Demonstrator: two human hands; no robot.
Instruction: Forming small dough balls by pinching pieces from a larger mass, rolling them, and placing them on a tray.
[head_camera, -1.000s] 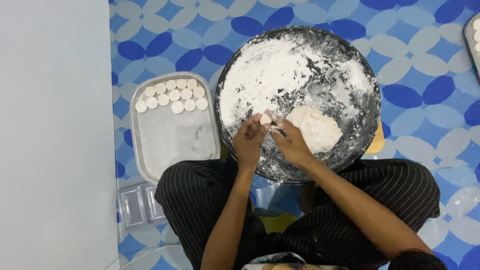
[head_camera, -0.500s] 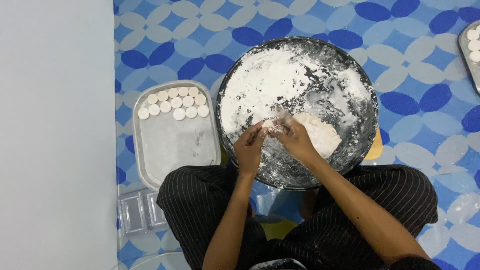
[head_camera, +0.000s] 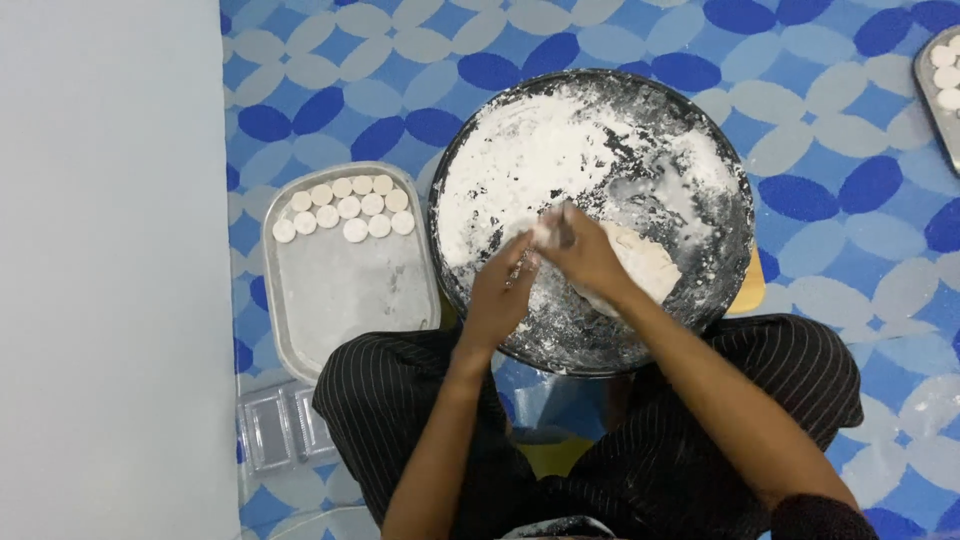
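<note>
Head view: blue patterned floor mat (head_camera: 830, 160).

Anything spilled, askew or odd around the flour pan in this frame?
Nothing stands out. Flour stays inside the round dark pan, the dough discs sit in neat rows on the metal tray, and both hands, left hand and right hand, work a small dough piece.

Frame centre is blocked by the round dark flour-dusted pan (head_camera: 720, 250). At centre left, the rectangular metal tray (head_camera: 350, 290) has bare lower room below two rows of white dough discs (head_camera: 345, 208). The blue patterned mat (head_camera: 850, 180) lies open at upper right.
</note>
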